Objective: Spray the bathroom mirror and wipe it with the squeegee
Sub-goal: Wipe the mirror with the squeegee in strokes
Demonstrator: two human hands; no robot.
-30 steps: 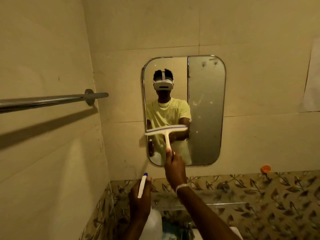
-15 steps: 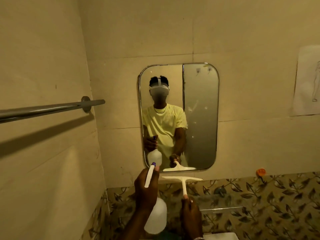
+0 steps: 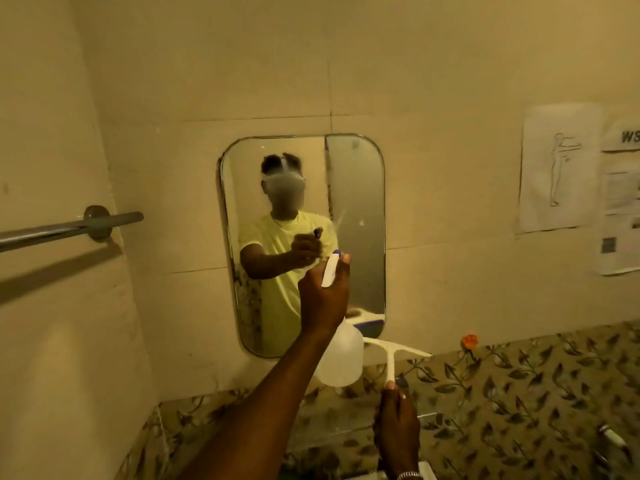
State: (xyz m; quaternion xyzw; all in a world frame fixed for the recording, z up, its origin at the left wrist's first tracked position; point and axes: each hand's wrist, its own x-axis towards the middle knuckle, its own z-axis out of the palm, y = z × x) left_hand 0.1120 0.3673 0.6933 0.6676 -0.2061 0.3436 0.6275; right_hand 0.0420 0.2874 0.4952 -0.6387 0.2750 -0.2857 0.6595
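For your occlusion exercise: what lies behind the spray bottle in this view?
Behind the spray bottle show the mirror's lower edge and the squeegee blade's left end. The left hand and bottle cover part of the glass.

The left hand [image 3: 323, 299] has risen from low by the leaf-patterned tiles to in front of the lower right part of the mirror [image 3: 301, 244], carrying the spray bottle [image 3: 341, 358] up with it, nozzle pointed at the glass; half a second ago it was just below the mirror's bottom edge. The right hand [image 3: 398, 427] has dropped nearer and lower, taking the squeegee [image 3: 393, 355] off the glass, where its blade lay across the middle a second ago; the blade now sits below the mirror's bottom right corner, partly behind the bottle.
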